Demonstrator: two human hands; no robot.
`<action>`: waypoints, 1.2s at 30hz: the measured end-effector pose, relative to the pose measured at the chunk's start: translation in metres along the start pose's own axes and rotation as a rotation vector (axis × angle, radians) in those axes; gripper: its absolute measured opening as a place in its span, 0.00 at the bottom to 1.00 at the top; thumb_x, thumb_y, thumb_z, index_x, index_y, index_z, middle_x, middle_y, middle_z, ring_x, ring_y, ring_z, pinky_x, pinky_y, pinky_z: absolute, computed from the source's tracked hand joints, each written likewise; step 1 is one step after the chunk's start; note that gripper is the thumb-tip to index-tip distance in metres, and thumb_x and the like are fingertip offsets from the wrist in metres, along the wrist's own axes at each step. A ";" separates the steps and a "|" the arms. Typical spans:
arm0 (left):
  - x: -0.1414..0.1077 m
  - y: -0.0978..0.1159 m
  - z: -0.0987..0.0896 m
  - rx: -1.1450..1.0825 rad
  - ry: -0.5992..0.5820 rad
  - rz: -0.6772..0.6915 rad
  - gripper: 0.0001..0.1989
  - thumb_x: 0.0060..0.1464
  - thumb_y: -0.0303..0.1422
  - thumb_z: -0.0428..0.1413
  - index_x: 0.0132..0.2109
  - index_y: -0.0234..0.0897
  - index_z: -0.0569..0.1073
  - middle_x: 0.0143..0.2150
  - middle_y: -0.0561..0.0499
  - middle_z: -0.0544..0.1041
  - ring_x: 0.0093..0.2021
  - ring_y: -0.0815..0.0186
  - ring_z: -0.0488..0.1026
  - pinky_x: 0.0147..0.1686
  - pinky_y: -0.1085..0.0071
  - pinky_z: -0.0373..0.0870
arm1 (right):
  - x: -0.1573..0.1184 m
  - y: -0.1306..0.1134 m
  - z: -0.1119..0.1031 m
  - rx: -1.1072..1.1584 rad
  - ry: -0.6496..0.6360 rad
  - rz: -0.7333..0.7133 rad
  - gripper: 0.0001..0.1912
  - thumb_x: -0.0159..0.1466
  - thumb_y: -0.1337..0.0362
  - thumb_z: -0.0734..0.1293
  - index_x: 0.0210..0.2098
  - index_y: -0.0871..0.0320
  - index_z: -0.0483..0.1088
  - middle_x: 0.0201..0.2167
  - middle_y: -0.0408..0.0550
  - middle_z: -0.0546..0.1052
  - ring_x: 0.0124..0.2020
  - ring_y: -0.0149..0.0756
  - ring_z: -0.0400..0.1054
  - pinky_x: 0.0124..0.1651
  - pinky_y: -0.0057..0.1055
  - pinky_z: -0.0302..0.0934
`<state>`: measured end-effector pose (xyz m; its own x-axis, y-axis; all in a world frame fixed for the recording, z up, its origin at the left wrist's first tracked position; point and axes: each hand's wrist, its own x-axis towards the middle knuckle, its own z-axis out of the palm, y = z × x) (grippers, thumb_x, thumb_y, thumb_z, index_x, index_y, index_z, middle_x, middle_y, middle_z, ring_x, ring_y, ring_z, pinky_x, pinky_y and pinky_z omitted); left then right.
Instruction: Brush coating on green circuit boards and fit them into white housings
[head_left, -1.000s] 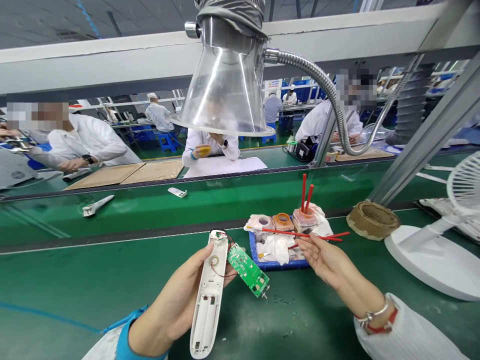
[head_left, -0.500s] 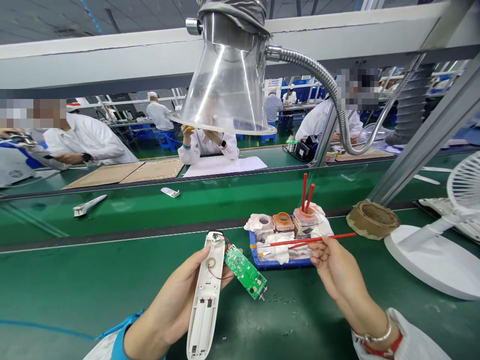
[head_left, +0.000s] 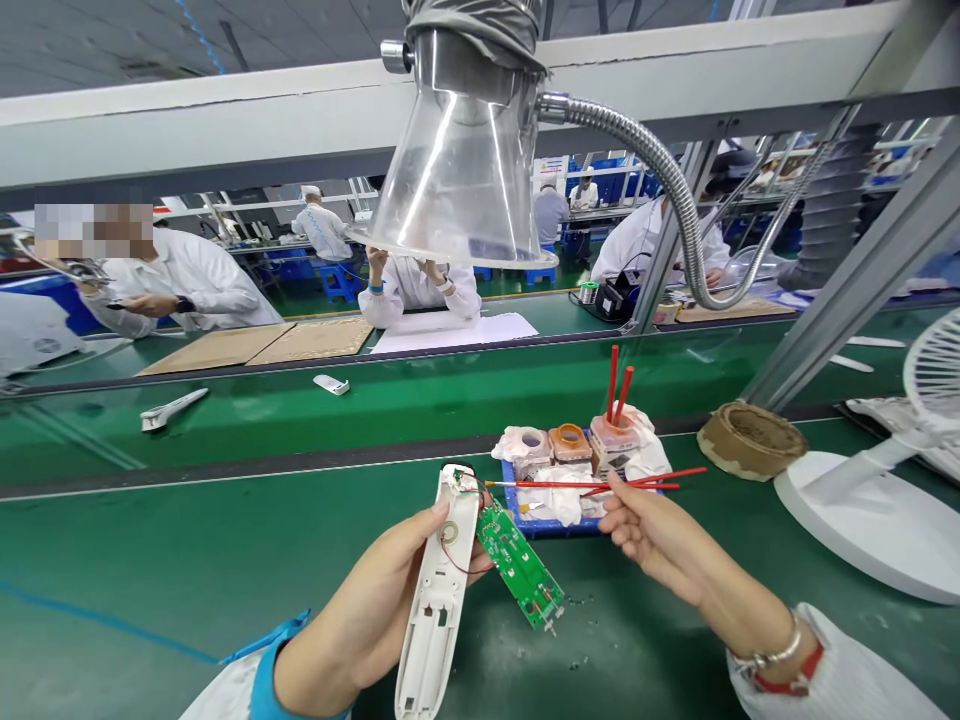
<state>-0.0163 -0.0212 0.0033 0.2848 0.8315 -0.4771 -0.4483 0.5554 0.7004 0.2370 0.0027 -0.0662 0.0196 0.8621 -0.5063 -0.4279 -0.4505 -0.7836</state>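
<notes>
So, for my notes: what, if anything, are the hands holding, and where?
Left hand: the white casing, by its upper half. Right hand: a red brush, by its handle.

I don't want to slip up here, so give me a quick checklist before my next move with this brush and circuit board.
1. White shell held: ok, the left hand grips it.
2. Circuit board inside the shell: not ok, it hangs outside, beside it.
3. Red brush held: ok, it is pinched in the right hand.
4. Liquid on the brush tip: cannot tell, too small.
5. Worktop free of bits: not ok, small bits lie near the board.
</notes>
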 end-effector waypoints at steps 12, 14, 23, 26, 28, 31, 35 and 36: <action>0.026 -0.021 0.015 0.368 -0.173 0.292 0.29 0.56 0.35 0.54 0.63 0.44 0.56 0.49 0.47 0.74 0.47 0.61 0.70 0.47 0.68 0.63 | -0.033 0.014 0.034 0.029 -0.644 0.085 0.16 0.65 0.56 0.62 0.40 0.64 0.68 0.42 0.60 0.74 0.27 0.32 0.72 0.31 0.28 0.67; 0.028 -0.023 0.012 0.373 -0.164 0.306 0.39 0.55 0.33 0.55 0.66 0.49 0.41 0.46 0.49 0.74 0.44 0.62 0.71 0.46 0.67 0.64 | -0.031 0.015 0.032 0.024 -0.653 0.070 0.15 0.64 0.57 0.63 0.41 0.65 0.69 0.41 0.59 0.74 0.27 0.30 0.71 0.31 0.26 0.66; 0.028 -0.028 0.008 0.640 -0.091 0.471 0.29 0.54 0.32 0.55 0.62 0.48 0.59 0.44 0.50 0.76 0.40 0.62 0.72 0.47 0.70 0.62 | -0.040 0.014 0.032 -0.051 -0.738 0.110 0.16 0.60 0.58 0.68 0.43 0.61 0.66 0.34 0.47 0.71 0.30 0.35 0.73 0.33 0.29 0.69; 0.032 -0.028 0.011 0.680 -0.013 0.596 0.21 0.53 0.29 0.55 0.55 0.46 0.70 0.50 0.50 0.74 0.49 0.61 0.68 0.51 0.73 0.57 | -0.042 0.018 0.038 -0.134 -0.698 0.024 0.20 0.58 0.57 0.69 0.46 0.60 0.65 0.33 0.46 0.70 0.29 0.34 0.73 0.32 0.27 0.67; 0.035 -0.029 0.013 0.710 -0.005 0.651 0.19 0.53 0.27 0.53 0.51 0.45 0.73 0.50 0.50 0.74 0.51 0.60 0.66 0.51 0.73 0.56 | -0.042 0.023 0.042 -0.169 -0.618 -0.062 0.26 0.56 0.56 0.71 0.50 0.59 0.63 0.32 0.45 0.69 0.28 0.33 0.72 0.32 0.28 0.66; 0.040 -0.029 0.013 0.784 -0.003 0.709 0.21 0.52 0.21 0.49 0.49 0.45 0.75 0.47 0.50 0.75 0.47 0.61 0.68 0.48 0.72 0.59 | -0.041 0.033 0.049 -0.190 -0.488 -0.153 0.34 0.52 0.57 0.74 0.55 0.57 0.61 0.33 0.44 0.69 0.28 0.31 0.70 0.35 0.29 0.64; 0.045 -0.030 0.013 0.886 0.036 0.779 0.27 0.46 0.16 0.45 0.45 0.45 0.77 0.41 0.51 0.75 0.40 0.63 0.69 0.43 0.71 0.62 | -0.044 0.042 0.058 -0.259 -0.382 -0.268 0.34 0.53 0.57 0.73 0.56 0.59 0.62 0.30 0.43 0.69 0.25 0.27 0.63 0.27 0.25 0.57; 0.045 -0.030 0.013 0.895 0.043 0.796 0.27 0.45 0.16 0.45 0.44 0.45 0.77 0.41 0.51 0.75 0.40 0.63 0.69 0.42 0.71 0.62 | -0.045 0.043 0.061 -0.270 -0.361 -0.301 0.33 0.54 0.57 0.72 0.55 0.60 0.62 0.28 0.42 0.68 0.24 0.27 0.61 0.26 0.25 0.56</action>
<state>0.0216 0.0001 -0.0323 0.1583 0.9546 0.2524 0.2678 -0.2876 0.9196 0.1627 -0.0416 -0.0556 -0.2270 0.9657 -0.1260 -0.2026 -0.1733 -0.9638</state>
